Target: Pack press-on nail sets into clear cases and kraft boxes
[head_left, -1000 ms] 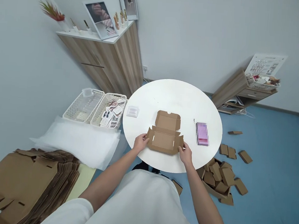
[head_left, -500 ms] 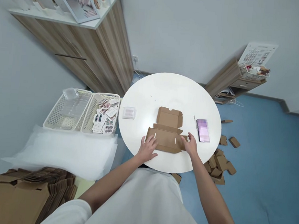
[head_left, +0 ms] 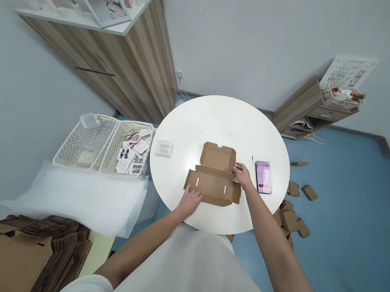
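Note:
An unfolded brown cardboard box point(head_left: 212, 188) lies on the round white table point(head_left: 214, 116), its lid panel on the far side and its slotted panel nearer me. At the near left edge of the cardboard rests my left hand point(head_left: 189, 201), its fingers bent over the edge. My right hand point(head_left: 242, 174) is at the right side, by the crease between the two panels, with its thumb and fingers closed on a side flap.
A phone point(head_left: 263, 177) lies on the table's right side, a small clear case point(head_left: 164, 148) on its left. Two white baskets point(head_left: 104, 163), white sheets point(head_left: 76, 195) and stacked cardboard point(head_left: 4, 257) are at the left. Folded boxes point(head_left: 290, 220) lie on the floor at the right.
My right hand has moved away from the near right flap, up to the crease. My left hand has slid down to the near edge. The cardboard is slightly turned.

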A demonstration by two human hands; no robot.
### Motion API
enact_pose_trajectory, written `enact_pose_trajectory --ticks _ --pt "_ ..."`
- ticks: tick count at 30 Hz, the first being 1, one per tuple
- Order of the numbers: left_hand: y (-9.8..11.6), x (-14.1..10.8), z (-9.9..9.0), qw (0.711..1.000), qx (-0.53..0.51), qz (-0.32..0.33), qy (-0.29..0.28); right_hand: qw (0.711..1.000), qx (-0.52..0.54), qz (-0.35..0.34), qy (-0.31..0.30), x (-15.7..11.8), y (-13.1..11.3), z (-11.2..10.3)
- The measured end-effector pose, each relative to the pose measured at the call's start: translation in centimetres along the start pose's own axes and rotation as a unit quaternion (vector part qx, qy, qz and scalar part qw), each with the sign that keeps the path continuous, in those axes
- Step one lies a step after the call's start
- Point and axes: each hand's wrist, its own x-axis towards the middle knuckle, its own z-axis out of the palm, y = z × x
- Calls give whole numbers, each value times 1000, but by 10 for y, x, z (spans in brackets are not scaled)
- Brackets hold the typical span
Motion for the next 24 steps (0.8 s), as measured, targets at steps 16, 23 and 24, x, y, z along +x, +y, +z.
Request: enact_pose_trajectory --ticks 16,23,24 --pt "13 44 -27 992 38 -118 -7 996 -75 5 -43 13 -5 3" --pt "10 55 -25 992 59 -108 -35 989 -126 -29 -69 -6 -8 -3" --pt "9 54 -25 991 65 -106 -38 985 -152 -49 -62 -9 -7 -3"
